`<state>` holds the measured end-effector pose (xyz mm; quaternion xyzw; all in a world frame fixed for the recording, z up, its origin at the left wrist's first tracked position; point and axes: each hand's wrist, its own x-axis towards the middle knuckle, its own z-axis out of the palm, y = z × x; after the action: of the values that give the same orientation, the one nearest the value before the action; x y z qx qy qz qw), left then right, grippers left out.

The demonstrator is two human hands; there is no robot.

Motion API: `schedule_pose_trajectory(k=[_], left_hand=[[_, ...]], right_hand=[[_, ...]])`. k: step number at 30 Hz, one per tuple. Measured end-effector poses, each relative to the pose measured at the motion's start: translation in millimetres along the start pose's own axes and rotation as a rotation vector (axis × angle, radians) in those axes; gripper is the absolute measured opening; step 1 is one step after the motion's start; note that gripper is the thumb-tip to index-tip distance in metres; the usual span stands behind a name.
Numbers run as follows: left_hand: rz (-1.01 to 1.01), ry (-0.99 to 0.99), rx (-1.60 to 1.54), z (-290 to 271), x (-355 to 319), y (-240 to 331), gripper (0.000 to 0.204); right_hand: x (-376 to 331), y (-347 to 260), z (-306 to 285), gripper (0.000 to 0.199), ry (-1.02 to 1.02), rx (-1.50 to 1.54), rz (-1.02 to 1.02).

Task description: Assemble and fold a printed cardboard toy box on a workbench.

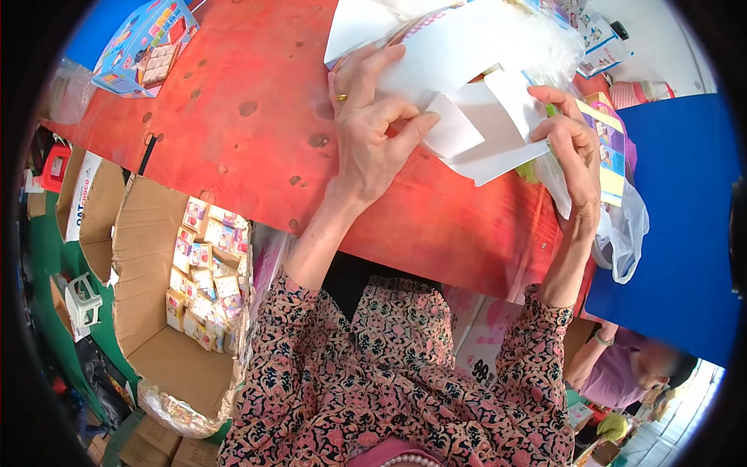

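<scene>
A white carton with its end flaps folded out lies on the red table, its open end toward me. My left hand, a ring on one finger, grips the carton's left side, thumb at a side flap. At the other side my right hand pinches the edge of the lower flap between thumb and fingers. Little of the carton's inside shows past the flaps. Clear plastic film lies around its far end, and a thin white plastic bag hangs by my right wrist.
A blue printed box stands at the table's far left. Below the red table, an opened cardboard box holds many small packets. A yellow and purple package lies right of my hand. Another person is at lower right.
</scene>
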<state>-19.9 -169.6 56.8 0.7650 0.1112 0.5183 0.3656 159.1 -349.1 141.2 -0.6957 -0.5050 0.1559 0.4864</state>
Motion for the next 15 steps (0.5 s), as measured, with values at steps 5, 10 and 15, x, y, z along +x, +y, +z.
schedule_pose_trajectory(k=[5, 10, 15], left_hand=[[-0.050, 0.017, 0.005, 7.7, 0.5, 4.2, 0.020], [0.029, -0.008, 0.162, 14.7, 2.0, 7.7, 0.024], [0.051, -0.007, 0.203, 20.2, -3.7, 5.6, 0.020]], right_hand=[[9.7, -3.8, 7.5, 0.018, 0.045, -0.067, 0.087], [10.0, -6.1, 18.3, 0.024, 0.047, -0.220, -0.009], [8.4, -15.2, 29.5, 0.032, 0.079, -0.274, 0.104]])
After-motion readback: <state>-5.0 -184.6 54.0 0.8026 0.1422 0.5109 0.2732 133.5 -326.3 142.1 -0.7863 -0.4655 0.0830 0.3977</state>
